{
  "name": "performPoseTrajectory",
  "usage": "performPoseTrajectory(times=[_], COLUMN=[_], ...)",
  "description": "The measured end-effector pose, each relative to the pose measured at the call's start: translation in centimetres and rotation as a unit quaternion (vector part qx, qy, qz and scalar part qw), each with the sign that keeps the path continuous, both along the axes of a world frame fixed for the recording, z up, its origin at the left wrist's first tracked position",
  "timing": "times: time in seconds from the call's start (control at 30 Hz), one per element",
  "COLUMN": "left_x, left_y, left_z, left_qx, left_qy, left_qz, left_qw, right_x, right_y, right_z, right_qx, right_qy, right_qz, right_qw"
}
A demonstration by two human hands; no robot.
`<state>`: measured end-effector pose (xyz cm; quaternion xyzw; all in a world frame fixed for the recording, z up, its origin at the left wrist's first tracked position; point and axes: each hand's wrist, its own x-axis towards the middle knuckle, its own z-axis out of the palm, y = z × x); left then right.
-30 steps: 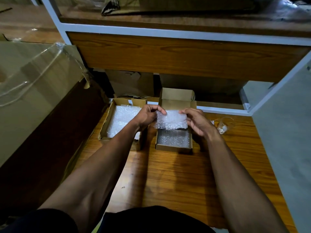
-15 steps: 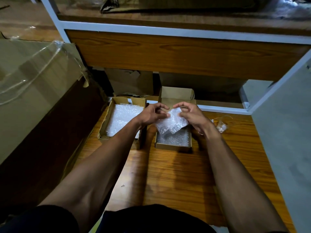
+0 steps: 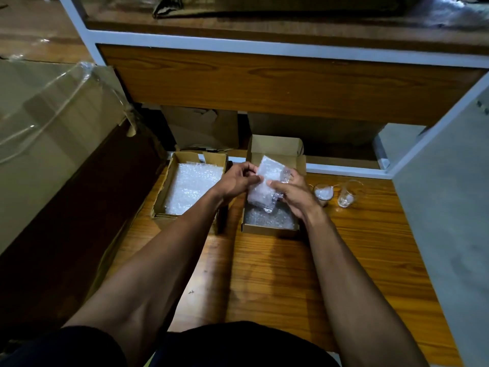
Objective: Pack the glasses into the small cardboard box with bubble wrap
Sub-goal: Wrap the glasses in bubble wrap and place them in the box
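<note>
Glasses [image 3: 335,194] right of box [image 3: 270,227]; both hands, left [image 3: 239,181] and right [image 3: 293,193], pinch wrap [image 3: 266,188] above it—best folded evenly, grip gentle.

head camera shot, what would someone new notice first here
The eye lands first on the crinkled clear bubble wrap sheet, held by the left hand and right hand above the small open brown cardboard box, which is already lined with bubble wrap. To the right on the wooden table stand two small clear glasses, not yet packed. To the left sits a larger open cardboard box holding more bubble wrap.
</note>
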<state>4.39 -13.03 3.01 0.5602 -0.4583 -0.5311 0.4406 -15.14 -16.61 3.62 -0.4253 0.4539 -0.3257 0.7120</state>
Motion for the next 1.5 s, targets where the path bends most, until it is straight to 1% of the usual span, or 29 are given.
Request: performPoseTrajectory(times=[0.13,0.37,0.43,0.57,0.73,0.8,0.9,0.97,1.0,1.1,1.17,1.27,1.37,1.5], left_x=[0.1,-0.3,-0.4,-0.6,-0.4,-0.4,-0.6,-0.5,-0.4,-0.3,-0.4,-0.6,-0.7,-0.2], left_y=[0.1,0.4,0.5,0.6,0.5,0.3,0.0,-0.2,-0.3,-0.5,-0.4,-0.4,-0.2,-0.1], left_z=[0.0,0.7,0.9,1.3,1.7,1.4,0.8,0.8,0.7,0.6,0.5,0.3,0.5,0.6], left_qx=[-0.018,-0.026,-0.018,0.010,0.069,0.066,0.030,0.024,0.022,0.018,0.002,-0.008,-0.005,0.004], left_qy=[0.001,0.067,0.077,0.087,0.141,0.130,0.116,0.123,0.120,0.072,0.046,0.043,0.037,0.047], left_qz=[-0.006,-0.025,-0.018,-0.025,-0.023,-0.028,-0.018,-0.007,-0.003,0.024,0.037,0.040,0.041,-0.001], left_qw=[1.000,0.997,0.997,0.996,0.987,0.989,0.993,0.992,0.993,0.997,0.998,0.998,0.998,0.999], right_x=[-0.3,-0.8,-0.9,-1.0,-1.1,-1.1,-0.9,-0.9,-0.9,-1.4,-1.7,-1.7,-1.2,-1.1], right_y=[-0.5,-0.7,-0.7,-0.7,-1.1,-1.1,-1.2,-1.3,-1.4,-1.7,-1.8,-1.7,-1.7,-1.8], right_z=[0.2,1.0,1.2,1.4,1.2,1.2,1.3,1.1,1.1,1.0,1.1,1.0,0.9,0.8], right_qx=[-0.057,-0.108,-0.121,-0.129,-0.142,-0.151,-0.161,-0.147,-0.125,-0.023,0.024,0.001,-0.003,-0.024], right_qy=[0.059,0.081,0.093,0.084,0.089,0.099,0.108,0.083,0.058,-0.016,-0.033,0.013,0.026,0.044], right_qz=[0.015,0.032,0.027,0.028,0.022,0.022,0.012,0.007,0.005,0.011,0.043,0.082,0.061,0.058], right_qw=[0.997,0.990,0.988,0.988,0.986,0.983,0.981,0.986,0.990,1.000,0.998,0.997,0.998,0.997])
